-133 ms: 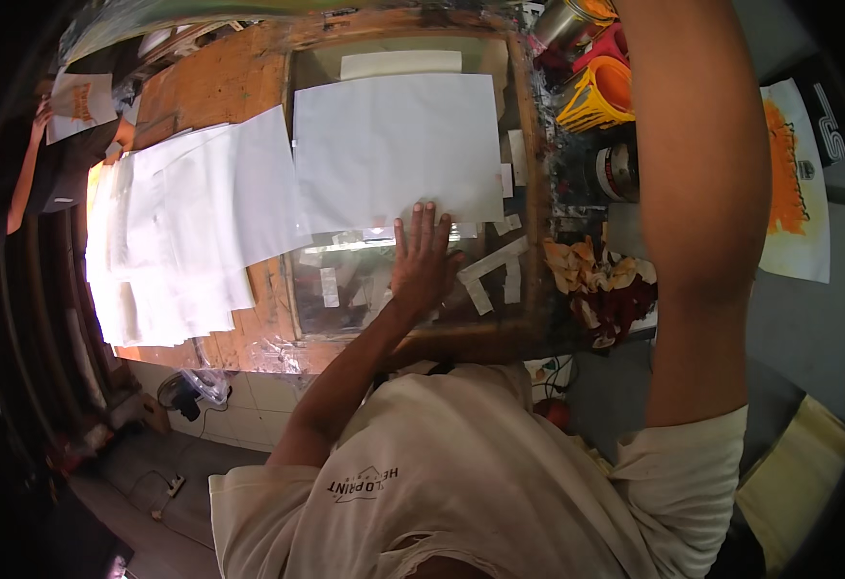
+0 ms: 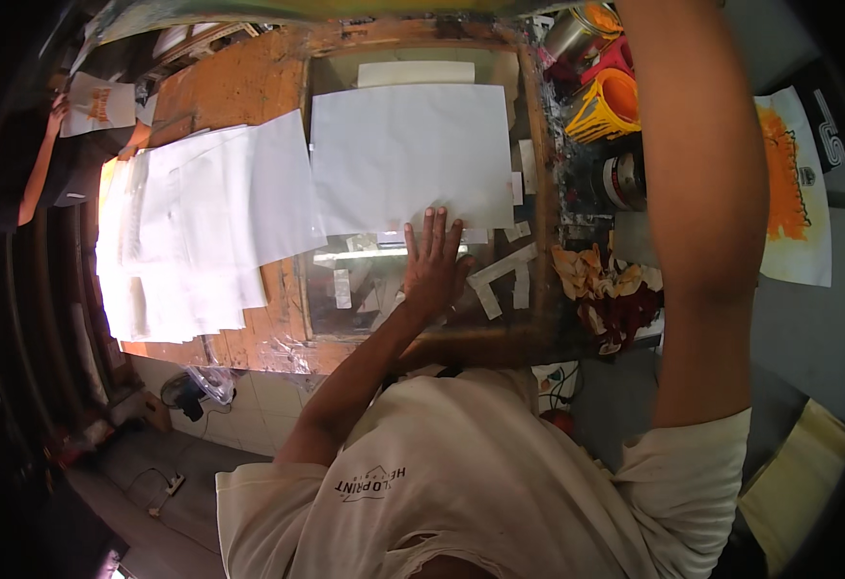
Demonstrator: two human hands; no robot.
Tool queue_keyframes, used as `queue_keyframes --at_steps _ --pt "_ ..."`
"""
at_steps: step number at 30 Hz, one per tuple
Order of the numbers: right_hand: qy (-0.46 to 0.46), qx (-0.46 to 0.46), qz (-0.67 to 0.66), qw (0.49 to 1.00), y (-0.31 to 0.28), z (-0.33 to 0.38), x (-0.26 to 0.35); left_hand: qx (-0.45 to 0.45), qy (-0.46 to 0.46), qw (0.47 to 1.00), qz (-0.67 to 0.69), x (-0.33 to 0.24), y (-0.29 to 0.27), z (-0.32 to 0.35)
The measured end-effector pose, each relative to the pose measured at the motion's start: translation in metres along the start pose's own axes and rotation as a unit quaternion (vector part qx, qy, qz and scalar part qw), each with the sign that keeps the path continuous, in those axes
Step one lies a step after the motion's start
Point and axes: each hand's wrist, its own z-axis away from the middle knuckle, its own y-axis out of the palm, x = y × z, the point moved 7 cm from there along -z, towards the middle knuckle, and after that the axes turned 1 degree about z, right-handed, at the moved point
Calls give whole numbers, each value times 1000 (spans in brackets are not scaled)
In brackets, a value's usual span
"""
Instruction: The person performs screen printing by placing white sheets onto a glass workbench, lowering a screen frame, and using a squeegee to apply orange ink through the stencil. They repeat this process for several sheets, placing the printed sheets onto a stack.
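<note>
My left hand (image 2: 432, 262) lies palm down, its fingers stretched out and apart. The fingertips rest on the near edge of a white sheet (image 2: 411, 154), which lies flat over a glass pane (image 2: 365, 280) set in a wooden frame. My right arm (image 2: 704, 183) reaches up past the top edge of the picture, so its hand is out of sight. Left of the sheet, an overlapping pile of white sheets (image 2: 186, 227) spreads across the wooden table (image 2: 220, 82). One sheet of the pile reaches up to the near-left side of the flat sheet.
Strips of tape (image 2: 500, 270) stick to the glass. To the right are a yellow paint-smeared tub (image 2: 608, 104), a dark can (image 2: 620, 181) and crumpled stained rags (image 2: 606, 289). An orange-printed sheet (image 2: 789, 193) lies farther right. At far left another person holds a printed sheet (image 2: 99, 104).
The whole scene has shifted slightly to the right in the picture. My left hand keeps its place on the sheet's near edge.
</note>
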Motion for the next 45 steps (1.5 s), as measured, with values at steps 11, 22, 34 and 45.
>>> queue_keyframes --at_steps 11,22,34,45 --pt "9 -116 1 993 157 221 87 -206 -160 531 806 9 -159 66" --pt "67 -18 -7 998 304 267 62 -120 -481 447 744 70 -28 99" --pt "53 -76 51 994 338 198 15 -130 -504 434 735 59 -34 95" --pt "83 1 50 995 376 44 -98 -113 -506 431 739 58 -37 95"
